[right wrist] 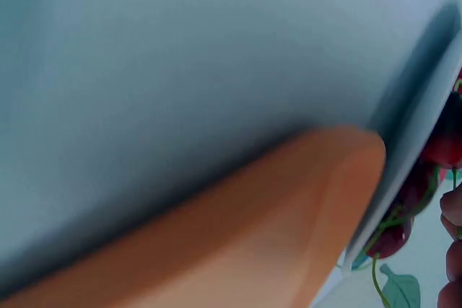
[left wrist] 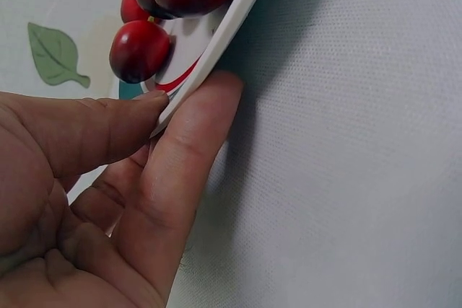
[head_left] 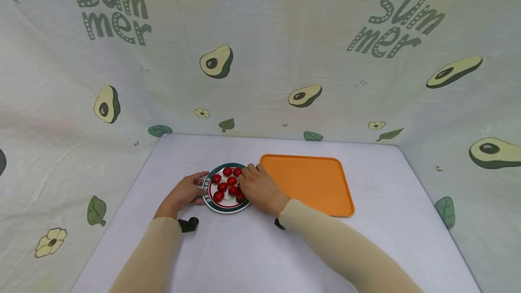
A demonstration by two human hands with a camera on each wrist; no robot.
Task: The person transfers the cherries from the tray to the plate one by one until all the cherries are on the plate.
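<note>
A round plate (head_left: 209, 202) with a dark green rim, lettering and a red ring holds several red cherries (head_left: 222, 186). My left hand (head_left: 188, 192) grips its left rim, thumb above and a finger underneath, as the left wrist view shows closely (left wrist: 166, 171). Over the plate's right side, my right hand (head_left: 260, 188) reaches in with bent fingers. At the right edge of the right wrist view, its fingertips (right wrist: 453, 265) pinch the green stem of a dark red cherry (right wrist: 444, 142); the rest of that hand is out of frame there.
An orange rectangular tray (head_left: 313, 184) lies on the white table (head_left: 228, 257) just right of the plate, partly under the right forearm. Its corner fills the lower part of the right wrist view. Printed cloth walls (head_left: 260, 58) enclose the table's back and sides.
</note>
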